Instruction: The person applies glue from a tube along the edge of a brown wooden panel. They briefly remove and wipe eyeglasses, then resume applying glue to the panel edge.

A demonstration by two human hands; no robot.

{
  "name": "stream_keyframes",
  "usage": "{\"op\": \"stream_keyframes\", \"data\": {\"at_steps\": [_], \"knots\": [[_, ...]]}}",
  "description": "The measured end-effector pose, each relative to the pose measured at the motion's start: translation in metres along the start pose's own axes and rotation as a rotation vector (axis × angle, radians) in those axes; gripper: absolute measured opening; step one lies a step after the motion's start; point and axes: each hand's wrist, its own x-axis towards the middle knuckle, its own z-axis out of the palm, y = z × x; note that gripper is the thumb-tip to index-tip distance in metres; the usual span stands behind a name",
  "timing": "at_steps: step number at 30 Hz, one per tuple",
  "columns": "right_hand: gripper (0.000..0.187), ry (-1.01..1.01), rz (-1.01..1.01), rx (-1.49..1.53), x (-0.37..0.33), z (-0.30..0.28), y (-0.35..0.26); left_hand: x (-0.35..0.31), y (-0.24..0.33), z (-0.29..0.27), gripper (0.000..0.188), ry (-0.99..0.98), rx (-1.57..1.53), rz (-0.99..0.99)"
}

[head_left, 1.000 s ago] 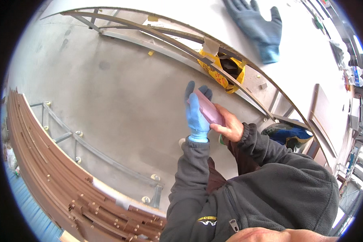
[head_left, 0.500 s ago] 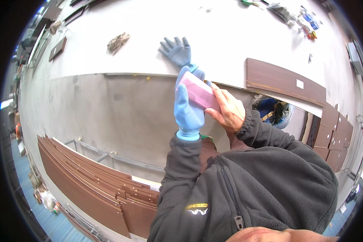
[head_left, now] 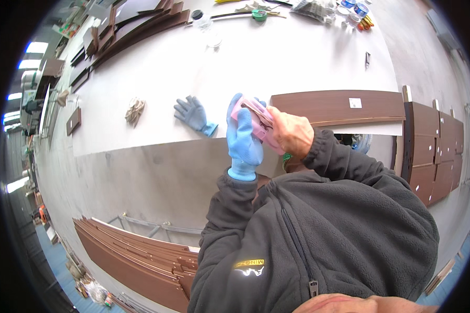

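A pink case [head_left: 259,127] is held up in front of me at the near edge of the white table. Its lid stands partly raised, and something thin and dark shows inside, too small to name. My left hand [head_left: 244,146], in a blue work glove, grips the case from the left with the thumb across it. Bare, my right hand [head_left: 296,134] pinches the right side of the case at the lid. Left of the case, a grey-blue glove [head_left: 194,116] with a light blue cuff lies flat on the table.
A crumpled beige cloth or glove [head_left: 134,111] lies farther left on the white table [head_left: 256,62]. To the right rests a dark brown panel [head_left: 318,107]. Brown boards [head_left: 136,255] are stacked at the lower left, with more panels [head_left: 428,143] at the right. Green tape [head_left: 258,15] sits at the back.
The pink case has gone from closed to partly open, with my right hand at its lid. My view has shifted, bringing in more of the table's far side.
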Motion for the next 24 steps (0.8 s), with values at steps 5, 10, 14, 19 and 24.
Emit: {"op": "stream_keyframes", "data": {"at_steps": [5,10,14,19,24], "knots": [[0.041,0.208,0.052,0.190,0.007,-0.029,0.038,0.031,-0.017,0.003,0.051,0.027,0.059,-0.106],[0.028,0.229,0.197,0.040,0.000,-0.031,0.031,0.070,-0.021,0.009,0.050,-0.106,0.012,-0.141],[0.025,0.317,0.426,-0.109,-0.006,-0.022,0.022,0.089,-0.036,0.030,0.058,-0.166,0.019,-0.188],[0.016,0.465,0.609,-0.247,-0.028,-0.038,0.036,0.096,-0.084,0.052,0.064,-0.319,0.616,0.186],[0.015,0.601,0.692,-0.346,-0.073,-0.079,0.071,0.133,-0.140,0.064,0.060,-0.162,0.501,-0.204]]}}
